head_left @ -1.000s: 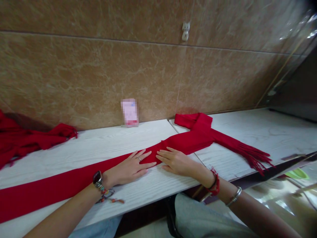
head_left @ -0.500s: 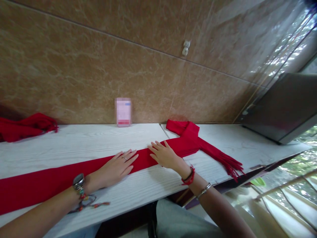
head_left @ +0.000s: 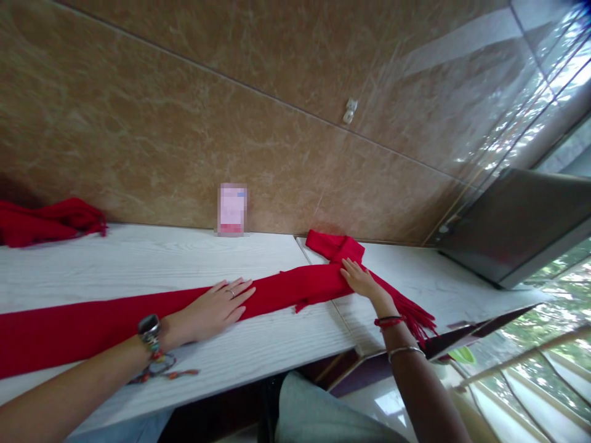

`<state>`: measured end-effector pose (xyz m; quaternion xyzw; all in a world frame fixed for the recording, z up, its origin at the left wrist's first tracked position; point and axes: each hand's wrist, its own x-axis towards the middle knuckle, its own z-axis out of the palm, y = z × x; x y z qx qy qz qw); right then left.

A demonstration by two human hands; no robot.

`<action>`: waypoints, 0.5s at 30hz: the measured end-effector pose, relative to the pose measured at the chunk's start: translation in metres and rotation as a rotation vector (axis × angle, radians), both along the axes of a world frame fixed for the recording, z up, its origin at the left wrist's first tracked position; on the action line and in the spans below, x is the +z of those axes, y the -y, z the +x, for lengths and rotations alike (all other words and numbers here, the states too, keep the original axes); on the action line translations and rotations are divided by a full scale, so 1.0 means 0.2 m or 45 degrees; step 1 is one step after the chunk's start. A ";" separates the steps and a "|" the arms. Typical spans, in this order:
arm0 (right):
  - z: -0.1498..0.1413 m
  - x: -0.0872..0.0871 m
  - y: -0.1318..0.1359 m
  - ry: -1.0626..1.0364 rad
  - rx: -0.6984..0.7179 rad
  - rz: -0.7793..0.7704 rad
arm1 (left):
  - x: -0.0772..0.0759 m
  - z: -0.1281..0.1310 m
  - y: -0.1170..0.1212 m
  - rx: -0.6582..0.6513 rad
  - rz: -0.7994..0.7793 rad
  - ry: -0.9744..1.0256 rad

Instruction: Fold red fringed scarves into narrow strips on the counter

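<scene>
A long red scarf (head_left: 295, 286) stretches across the white wood-grain table (head_left: 277, 335), running off the left edge of the view. Its right part is folded over, and a fringed end hangs out toward the table's front edge. My left hand (head_left: 215, 312) lies flat on the scarf left of the middle, fingers extended, with a ring and a watch on. Farther right, my right hand (head_left: 362, 282) rests on the folded part beside the fringed length, palm down and fingers stretched out. Neither hand grips the cloth.
Another red cloth (head_left: 55, 221) lies bunched at the back left. A blurred-out pink card (head_left: 232, 209) leans against the brown marbled wall (head_left: 161, 141). At the right stands a dark grey box-like object (head_left: 517, 227). A chair (head_left: 323, 412) is below the front edge.
My right hand has slid rightward along the scarf to its folded part, while my left hand stays flat on it. A small fringe now shows at the scarf's lower edge. The view has tilted.
</scene>
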<state>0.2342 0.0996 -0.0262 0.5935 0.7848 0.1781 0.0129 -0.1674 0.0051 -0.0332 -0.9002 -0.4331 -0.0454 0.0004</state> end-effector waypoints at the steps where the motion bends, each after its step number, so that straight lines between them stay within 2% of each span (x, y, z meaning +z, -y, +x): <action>1: -0.04 0.02 0.00 -0.092 -0.037 0.055 | 0.00 0.00 0.00 0.007 0.007 0.014; 3: -0.17 0.08 0.00 -0.274 -0.022 0.124 | 0.01 0.01 0.01 0.025 0.017 0.032; 5: -0.36 0.14 0.03 -0.363 0.188 0.091 | 0.01 0.01 0.01 0.045 0.011 0.028; 8: -0.70 0.18 0.12 -0.362 0.553 -0.107 | 0.02 0.02 0.02 0.071 -0.010 0.032; 10: -0.90 0.16 0.18 -0.334 0.722 -0.212 | 0.03 0.01 0.02 0.095 -0.018 0.051; 12: -1.05 0.12 0.23 -0.299 0.810 -0.281 | 0.03 0.01 0.02 0.151 -0.050 0.056; 15: -1.15 0.03 0.25 -0.279 0.832 -0.332 | 0.04 -0.03 0.02 0.277 -0.118 0.035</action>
